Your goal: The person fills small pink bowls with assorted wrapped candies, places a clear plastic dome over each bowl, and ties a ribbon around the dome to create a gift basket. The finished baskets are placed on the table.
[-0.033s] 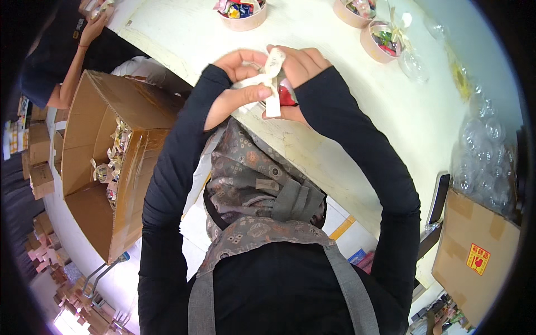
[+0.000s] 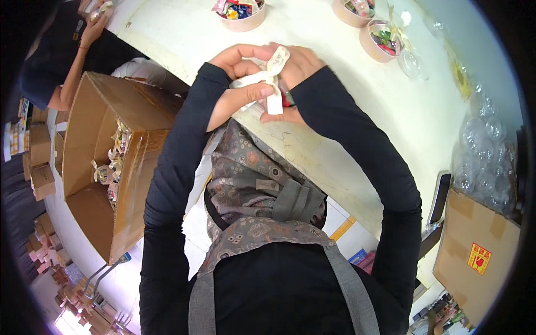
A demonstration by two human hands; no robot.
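Note:
At the near edge of the white table (image 2: 329, 128), both hands are around a small clear-looking container (image 2: 287, 99) with something red in it, mostly covered by my fingers. A cream ribbon (image 2: 272, 79) is wrapped over it, with loose ends sticking up and down. My left hand (image 2: 237, 84) is closed, its thumb pressed on the ribbon near its crossing. My right hand (image 2: 301, 67) curves round the container's right side, fingers above and thumb below.
Pink tubs of wrapped sweets (image 2: 243, 22) stand on the far side. Clear plastic domes (image 2: 483, 151) are heaped at right by a cardboard carton (image 2: 474, 251). An open cardboard box (image 2: 95, 134) at left holds several ribboned packs. Beyond it, a co-worker's hand (image 2: 95, 28) holds a similar pack.
My right hand has turned slightly over the container, so less of the red content shows. The ribbon's upper end has shifted a little to the right.

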